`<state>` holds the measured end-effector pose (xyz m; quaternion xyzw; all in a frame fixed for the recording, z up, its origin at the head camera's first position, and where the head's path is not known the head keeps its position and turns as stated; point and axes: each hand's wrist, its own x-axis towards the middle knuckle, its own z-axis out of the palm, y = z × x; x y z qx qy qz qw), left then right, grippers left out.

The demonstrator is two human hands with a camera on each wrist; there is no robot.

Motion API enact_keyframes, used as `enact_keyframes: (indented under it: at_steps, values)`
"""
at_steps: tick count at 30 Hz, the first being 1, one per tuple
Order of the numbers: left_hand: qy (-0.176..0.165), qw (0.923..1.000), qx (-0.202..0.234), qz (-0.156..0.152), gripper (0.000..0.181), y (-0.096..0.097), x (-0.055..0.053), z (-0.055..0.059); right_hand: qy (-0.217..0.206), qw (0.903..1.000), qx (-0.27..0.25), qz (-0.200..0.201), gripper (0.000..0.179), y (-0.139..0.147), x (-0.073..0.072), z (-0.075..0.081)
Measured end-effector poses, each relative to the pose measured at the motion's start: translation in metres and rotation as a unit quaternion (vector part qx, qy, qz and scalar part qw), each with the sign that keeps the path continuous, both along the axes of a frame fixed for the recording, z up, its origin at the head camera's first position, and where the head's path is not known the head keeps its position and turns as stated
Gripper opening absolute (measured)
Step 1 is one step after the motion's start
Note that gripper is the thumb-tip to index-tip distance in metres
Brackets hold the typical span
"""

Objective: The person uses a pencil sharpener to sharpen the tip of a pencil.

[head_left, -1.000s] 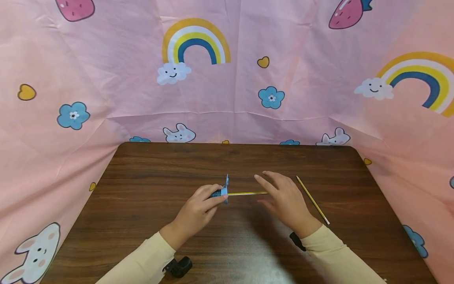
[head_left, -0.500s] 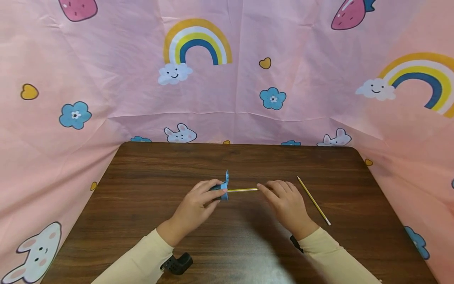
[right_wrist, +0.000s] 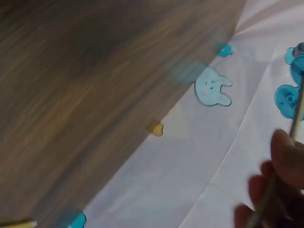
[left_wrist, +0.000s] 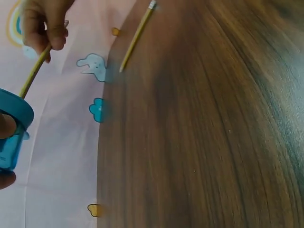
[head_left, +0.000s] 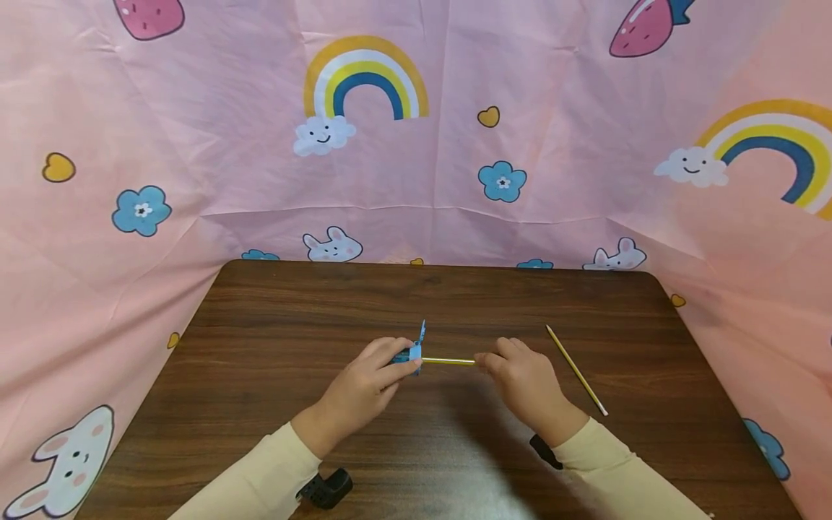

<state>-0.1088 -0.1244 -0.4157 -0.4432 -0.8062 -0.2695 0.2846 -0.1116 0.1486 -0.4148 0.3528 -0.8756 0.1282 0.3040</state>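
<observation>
A blue pencil sharpener [head_left: 415, 352] with a translucent body is gripped between the thumb and fingers of my left hand [head_left: 357, 386]. Its flip lid [right_wrist: 287, 100] stands open and shows a round animal face in the right wrist view. From the sharpener's end a yellow-and-white striped pencil [head_left: 448, 361] runs out to the right, its tip hidden inside. My right hand [head_left: 525, 379] pinches the other end of this pencil between thumb and curled fingers. In the left wrist view the sharpener [left_wrist: 9, 147] sits at the left edge, the pencil [left_wrist: 34, 73] slanting up to my right hand.
A second striped pencil [head_left: 577, 370] with a white end lies on the dark wooden table [head_left: 292, 303], right of my right hand. Pink patterned cloth [head_left: 227, 130] hangs behind the table and along both sides.
My right hand's fingers, spread apart a second ago, have closed on the pencil's end. The left hand keeps holding the sharpener, which rose a little and came back down.
</observation>
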Motion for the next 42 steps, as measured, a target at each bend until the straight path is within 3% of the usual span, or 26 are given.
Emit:
enact_keyframes:
  at_steps: [2, 3, 5, 7, 9, 10, 12, 14, 16, 19, 22, 27, 33, 35, 38, 40, 42]
  values:
    - [0.021, 0.9997, -0.012, -0.009, 0.037, 0.000, 0.000, -0.001, -0.114, 0.9934, -0.001, 0.003, 0.016, 0.002, 0.001, 0.006]
    - [0.027, 0.9994, -0.016, -0.015, 0.030, -0.001, 0.001, -0.001, -0.182, 0.9832, -0.004, 0.009, 0.013, 0.004, 0.000, 0.010]
    - [0.039, 0.9986, -0.020, -0.029, 0.021, -0.001, 0.001, -0.002, -0.321, 0.9462, -0.023, 0.031, 0.009, 0.008, -0.003, 0.018]
    - [0.047, 0.9979, -0.019, -0.041, 0.030, -0.001, 0.001, -0.004, -0.433, 0.8990, -0.045, 0.048, 0.008, 0.013, -0.008, 0.024]
    - [0.048, 0.9976, -0.015, -0.048, 0.038, 0.000, 0.001, -0.006, -0.496, 0.8645, -0.055, 0.063, 0.009, 0.016, -0.013, 0.028]
    - [0.046, 0.9977, -0.013, -0.048, 0.038, -0.001, 0.002, -0.007, -0.505, 0.8585, -0.053, 0.072, 0.010, 0.017, -0.015, 0.030]
    - [0.038, 0.9982, -0.008, -0.045, 0.026, 0.000, 0.002, -0.009, -0.496, 0.8652, -0.034, 0.068, 0.012, 0.017, -0.016, 0.031]
    - [0.024, 0.9991, -0.002, -0.036, 0.022, 0.000, 0.003, -0.011, -0.456, 0.8886, -0.005, 0.049, 0.015, 0.015, -0.014, 0.031]
    - [0.012, 0.9996, 0.006, -0.026, 0.037, 0.000, 0.002, -0.012, -0.409, 0.9119, 0.017, 0.020, 0.018, 0.011, -0.011, 0.032]
    - [-0.003, 0.9997, 0.018, -0.014, 0.050, 0.001, 0.002, -0.012, -0.346, 0.9371, 0.035, -0.028, 0.025, 0.006, -0.006, 0.029]
    - [-0.009, 0.9996, 0.028, -0.005, 0.047, 0.002, 0.001, -0.011, -0.285, 0.9565, 0.037, -0.048, 0.039, 0.002, -0.003, 0.024]
    - [-0.018, 0.9992, 0.033, 0.011, 0.042, 0.002, 0.001, -0.011, -0.180, 0.9822, 0.031, -0.045, 0.057, 0.001, -0.005, 0.014]
    - [-0.047, 0.9971, 0.055, 0.024, 0.034, 0.003, -0.001, -0.010, -0.040, 0.9991, -0.006, -0.013, 0.062, 0.001, -0.007, 0.003]
    - [-0.051, 0.9963, 0.064, 0.026, 0.035, 0.003, -0.001, -0.008, -0.005, 0.9998, -0.020, -0.002, 0.061, 0.002, -0.007, 0.000]
    - [-0.077, 0.9945, 0.063, 0.033, 0.036, 0.003, 0.000, -0.004, 0.041, 0.9986, -0.031, 0.013, 0.043, 0.002, -0.006, -0.006]
    - [-0.100, 0.9925, 0.057, 0.042, 0.038, 0.003, 0.002, -0.001, 0.067, 0.9971, -0.031, 0.016, 0.032, 0.002, -0.006, -0.009]
    - [-0.130, 0.9889, 0.054, 0.048, 0.039, 0.004, 0.004, 0.002, 0.100, 0.9943, -0.032, 0.020, 0.034, 0.001, -0.007, -0.012]
